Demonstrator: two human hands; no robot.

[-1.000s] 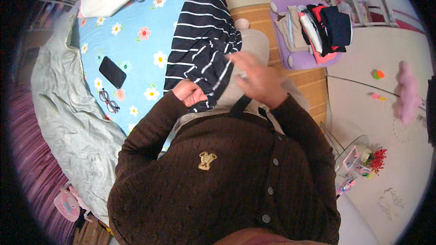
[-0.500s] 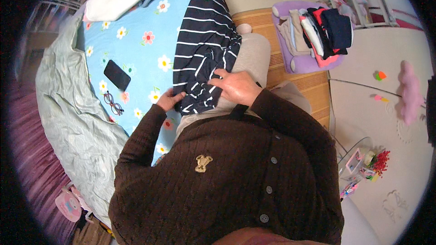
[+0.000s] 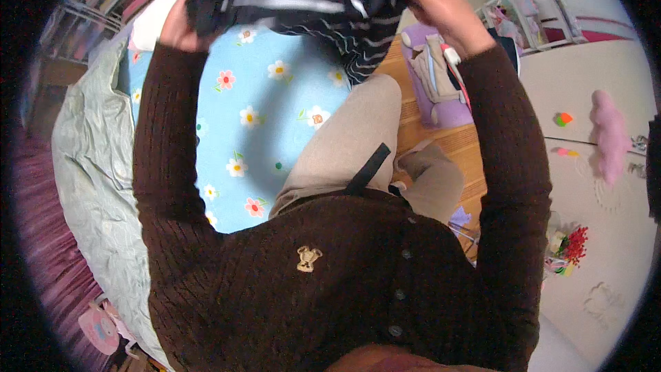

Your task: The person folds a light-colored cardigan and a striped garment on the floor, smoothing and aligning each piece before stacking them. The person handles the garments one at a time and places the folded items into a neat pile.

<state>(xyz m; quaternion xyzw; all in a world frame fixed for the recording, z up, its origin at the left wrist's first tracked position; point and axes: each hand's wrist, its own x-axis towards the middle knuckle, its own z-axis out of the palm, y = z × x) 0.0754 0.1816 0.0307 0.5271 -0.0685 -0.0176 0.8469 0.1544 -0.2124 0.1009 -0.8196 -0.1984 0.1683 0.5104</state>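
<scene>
A dark navy garment with white stripes (image 3: 296, 3) is stretched between my two raised hands at the top of the view. My left hand (image 3: 184, 24) grips its left end, with the fingers partly behind the cloth. At the upper right corner, my right hand (image 3: 444, 7) pinches the cloth. The lower part of the garment hangs down to near my knee, above the blue flowered bed sheet (image 3: 227, 117). What kind of garment it is I cannot tell.
A pale green quilt (image 3: 96, 186) lies bunched along the bed's left side. White cloth (image 3: 155, 17) lies at the far left of the bed. On the wooden floor at right, a purple cushioned seat (image 3: 447, 114) bears folded clothes (image 3: 437, 72). A white rack (image 3: 544, 10) stands beyond.
Both hands have lifted the striped garment off the bed and my lap, moving up and apart. It is now spread between them. My left forearm now covers the phone and glasses.
</scene>
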